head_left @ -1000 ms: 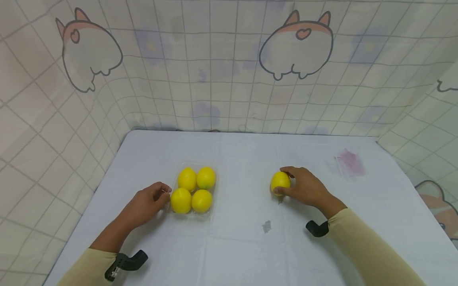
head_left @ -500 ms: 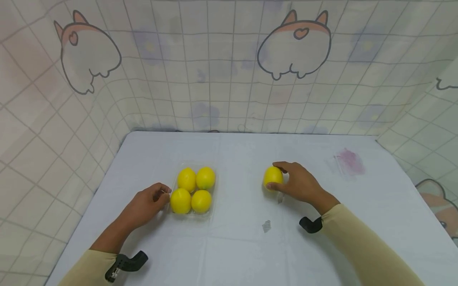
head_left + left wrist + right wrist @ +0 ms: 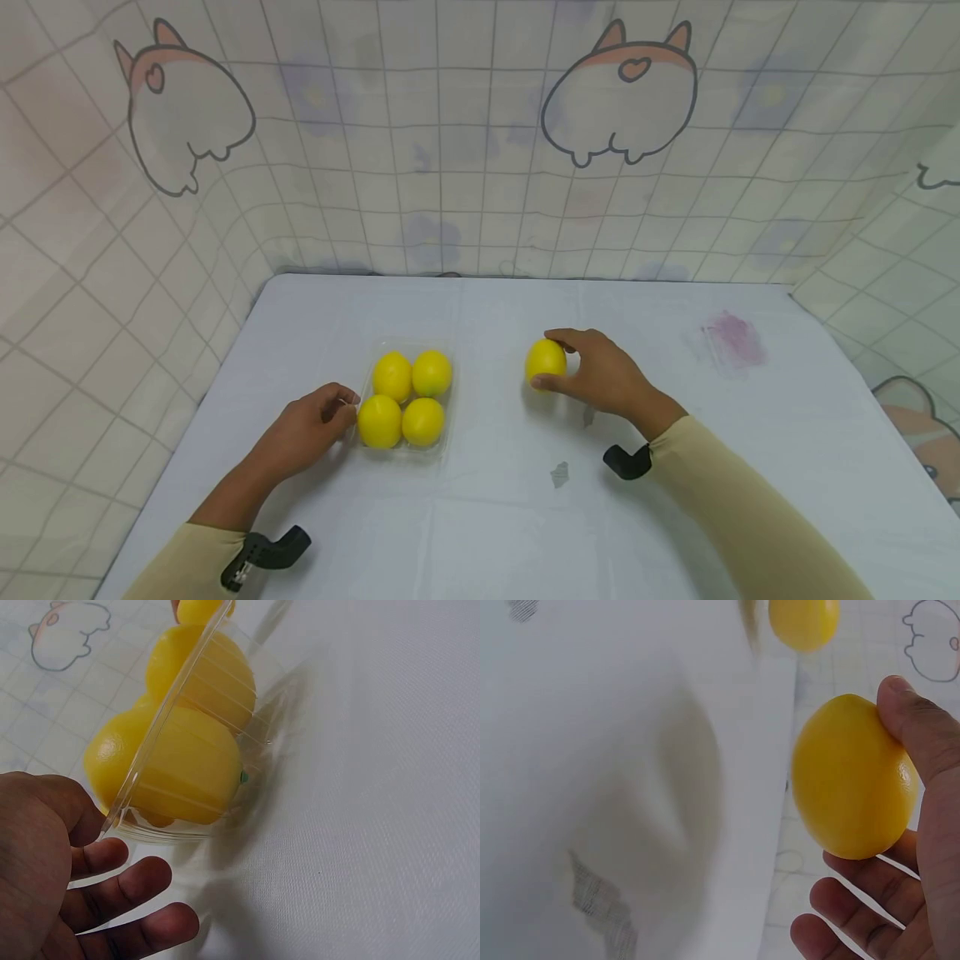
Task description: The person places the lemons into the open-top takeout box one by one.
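Note:
A clear plastic tray [image 3: 447, 433] stands on the table left of centre with several yellow lemons [image 3: 380, 422] in it, in two rows. My left hand [image 3: 306, 431] pinches the tray's near left rim between thumb and forefinger; its other fingers lie loose below the rim in the left wrist view. To the right of the tray, my right hand [image 3: 606, 375] holds another lemon [image 3: 853, 776] between thumb and fingers. This lemon is raised off the table, with a shadow under it. A small green spot shows on one tray lemon in the left wrist view.
The table [image 3: 495, 533] has a white cover with a grey patch [image 3: 559, 475] near the middle and a pinkish stain [image 3: 735, 340] at the back right. A checked curtain [image 3: 465, 167] with cartoon animals surrounds its back and sides.
My right hand has carried its lemon leftward and slightly away from me, closer to the tray. The left hand and the tray have stayed where they were.

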A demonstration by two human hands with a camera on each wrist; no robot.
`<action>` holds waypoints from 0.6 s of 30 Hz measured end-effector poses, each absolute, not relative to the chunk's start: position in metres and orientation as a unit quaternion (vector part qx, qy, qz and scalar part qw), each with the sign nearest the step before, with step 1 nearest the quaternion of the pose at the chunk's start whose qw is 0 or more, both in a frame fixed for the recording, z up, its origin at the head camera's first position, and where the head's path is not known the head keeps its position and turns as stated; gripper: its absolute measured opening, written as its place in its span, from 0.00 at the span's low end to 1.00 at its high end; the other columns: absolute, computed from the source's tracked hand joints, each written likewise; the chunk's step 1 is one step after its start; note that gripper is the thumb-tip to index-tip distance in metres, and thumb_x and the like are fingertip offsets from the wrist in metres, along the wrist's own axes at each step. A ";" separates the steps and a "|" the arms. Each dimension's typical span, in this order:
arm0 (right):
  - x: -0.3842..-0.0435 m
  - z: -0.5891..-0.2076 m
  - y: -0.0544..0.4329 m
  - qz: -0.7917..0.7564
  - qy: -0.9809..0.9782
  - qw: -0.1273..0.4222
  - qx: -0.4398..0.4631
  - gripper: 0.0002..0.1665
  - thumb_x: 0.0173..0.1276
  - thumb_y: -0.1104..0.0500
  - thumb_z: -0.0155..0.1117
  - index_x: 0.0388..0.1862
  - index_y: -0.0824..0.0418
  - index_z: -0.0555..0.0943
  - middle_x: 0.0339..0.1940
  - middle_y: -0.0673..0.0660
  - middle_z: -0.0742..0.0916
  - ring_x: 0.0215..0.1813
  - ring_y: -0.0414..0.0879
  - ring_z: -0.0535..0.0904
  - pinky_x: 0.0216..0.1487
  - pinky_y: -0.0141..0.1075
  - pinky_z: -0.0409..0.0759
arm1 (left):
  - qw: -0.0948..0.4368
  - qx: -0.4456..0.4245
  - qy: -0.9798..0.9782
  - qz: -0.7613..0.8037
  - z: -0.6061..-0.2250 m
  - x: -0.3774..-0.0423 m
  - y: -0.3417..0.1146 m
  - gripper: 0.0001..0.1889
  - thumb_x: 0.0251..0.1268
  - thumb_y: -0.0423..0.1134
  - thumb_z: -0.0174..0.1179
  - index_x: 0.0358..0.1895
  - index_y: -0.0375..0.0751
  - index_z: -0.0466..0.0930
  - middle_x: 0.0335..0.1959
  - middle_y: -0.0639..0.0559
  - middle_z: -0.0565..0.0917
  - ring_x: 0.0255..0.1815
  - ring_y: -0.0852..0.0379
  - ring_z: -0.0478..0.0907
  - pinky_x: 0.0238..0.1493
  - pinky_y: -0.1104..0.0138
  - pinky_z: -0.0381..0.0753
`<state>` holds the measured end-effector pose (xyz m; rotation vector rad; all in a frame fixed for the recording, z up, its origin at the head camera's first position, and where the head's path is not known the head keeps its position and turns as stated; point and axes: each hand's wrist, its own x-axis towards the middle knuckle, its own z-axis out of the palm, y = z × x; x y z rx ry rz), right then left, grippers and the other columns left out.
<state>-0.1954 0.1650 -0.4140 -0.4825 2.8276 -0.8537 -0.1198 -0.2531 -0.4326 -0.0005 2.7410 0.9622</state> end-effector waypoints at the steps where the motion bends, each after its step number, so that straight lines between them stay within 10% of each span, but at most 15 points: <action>1: -0.196 -0.413 0.163 -0.285 0.942 0.074 -0.163 0.53 0.55 0.27 0.74 0.74 0.51 0.74 0.60 0.55 0.82 0.63 0.55 0.76 0.59 0.55 0.75 | 0.118 0.000 0.937 0.329 -0.433 -0.120 -0.253 0.14 0.78 0.43 0.52 0.57 0.42 0.77 0.40 0.51 0.83 0.36 0.53 0.77 0.35 0.62 0.79; 18: -0.202 -0.402 0.123 -0.284 0.939 0.079 -0.179 0.53 0.54 0.24 0.71 0.74 0.47 0.73 0.62 0.51 0.81 0.65 0.53 0.75 0.61 0.52 0.74 | 0.118 0.000 0.937 0.329 -0.432 -0.120 -0.254 0.14 0.78 0.44 0.53 0.58 0.42 0.77 0.42 0.50 0.83 0.36 0.52 0.77 0.36 0.62 0.79</action>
